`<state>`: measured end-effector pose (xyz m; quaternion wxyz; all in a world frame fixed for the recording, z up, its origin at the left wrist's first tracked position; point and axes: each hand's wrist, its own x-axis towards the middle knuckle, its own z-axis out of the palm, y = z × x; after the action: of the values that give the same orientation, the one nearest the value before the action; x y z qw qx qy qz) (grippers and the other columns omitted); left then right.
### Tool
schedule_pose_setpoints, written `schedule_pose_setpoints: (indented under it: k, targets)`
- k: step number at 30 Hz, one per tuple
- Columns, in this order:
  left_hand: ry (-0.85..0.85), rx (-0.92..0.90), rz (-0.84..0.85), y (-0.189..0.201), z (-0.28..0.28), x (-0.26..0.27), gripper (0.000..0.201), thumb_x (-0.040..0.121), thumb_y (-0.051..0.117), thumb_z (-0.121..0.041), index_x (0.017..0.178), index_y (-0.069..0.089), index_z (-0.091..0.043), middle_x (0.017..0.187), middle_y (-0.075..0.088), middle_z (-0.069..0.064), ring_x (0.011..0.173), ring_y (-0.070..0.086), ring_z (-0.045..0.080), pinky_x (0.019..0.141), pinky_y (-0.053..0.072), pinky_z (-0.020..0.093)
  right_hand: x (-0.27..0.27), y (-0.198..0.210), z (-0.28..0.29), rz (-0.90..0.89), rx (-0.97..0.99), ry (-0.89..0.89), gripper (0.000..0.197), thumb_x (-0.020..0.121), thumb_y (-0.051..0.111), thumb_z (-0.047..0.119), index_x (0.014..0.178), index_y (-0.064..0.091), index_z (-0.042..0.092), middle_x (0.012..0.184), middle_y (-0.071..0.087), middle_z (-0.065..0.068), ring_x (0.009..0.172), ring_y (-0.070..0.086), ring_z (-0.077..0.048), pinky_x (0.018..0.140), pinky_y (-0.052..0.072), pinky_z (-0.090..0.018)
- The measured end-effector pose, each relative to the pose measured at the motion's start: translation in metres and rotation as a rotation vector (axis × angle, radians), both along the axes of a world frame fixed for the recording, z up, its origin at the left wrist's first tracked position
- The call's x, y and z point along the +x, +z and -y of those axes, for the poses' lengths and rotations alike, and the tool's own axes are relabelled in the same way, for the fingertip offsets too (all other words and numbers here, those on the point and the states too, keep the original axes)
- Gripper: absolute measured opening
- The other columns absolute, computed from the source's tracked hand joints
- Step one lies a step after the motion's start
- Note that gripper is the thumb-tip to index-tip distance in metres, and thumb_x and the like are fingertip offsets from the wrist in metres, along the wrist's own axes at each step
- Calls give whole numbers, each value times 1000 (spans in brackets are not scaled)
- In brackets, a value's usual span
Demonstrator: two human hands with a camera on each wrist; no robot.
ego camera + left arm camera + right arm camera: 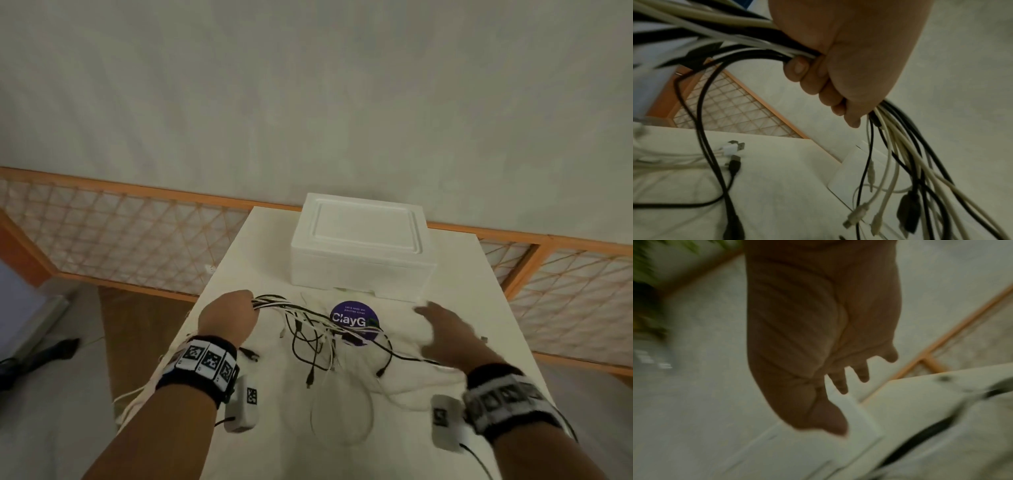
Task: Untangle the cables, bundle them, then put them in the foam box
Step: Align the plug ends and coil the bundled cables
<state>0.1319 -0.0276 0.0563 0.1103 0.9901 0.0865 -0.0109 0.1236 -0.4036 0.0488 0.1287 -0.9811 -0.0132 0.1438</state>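
A white foam box with its lid on stands at the far end of the white table. My left hand grips a bundle of black and white cables, fist closed round them above the table's left side. The loose ends hang below the fist. More tangled cables trail from the hand across the cloth toward the right. My right hand hovers, blurred, over the table's right side with fingers spread and nothing in it. A black cable lies under it.
A purple round sticker lies under the cables, just before the box. White cloth covers the near table. An orange wooden lattice fence runs behind the table. The floor drops away on both sides.
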Motion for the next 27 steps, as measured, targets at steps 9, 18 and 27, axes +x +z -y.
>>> schedule_pose_setpoints:
  k: [9,18,27]
  targets:
    - [-102,37,138,27,36,-10,14,88,47,-23,75,50,-21,65,48,-5,70,52,21,57,34,26,-23,-37,-135,-337,694,77,29,102,36,30,105,60,14,102,59,-1,95,50,-17,86,40,-31]
    - [-14,-57,284,53,21,-9,16,91,49,-23,77,54,-18,62,48,-3,69,56,25,57,39,28,-12,-68,-57,-124,-17,246,27,98,35,28,120,47,17,117,53,-9,96,58,-26,81,43,-31]
    - [-91,-3,237,51,38,-10,17,91,47,-21,74,48,-21,59,43,-5,65,48,21,56,33,27,-1,-39,-109,-2,351,176,25,94,45,33,114,57,23,117,63,-4,107,58,-26,94,44,-35]
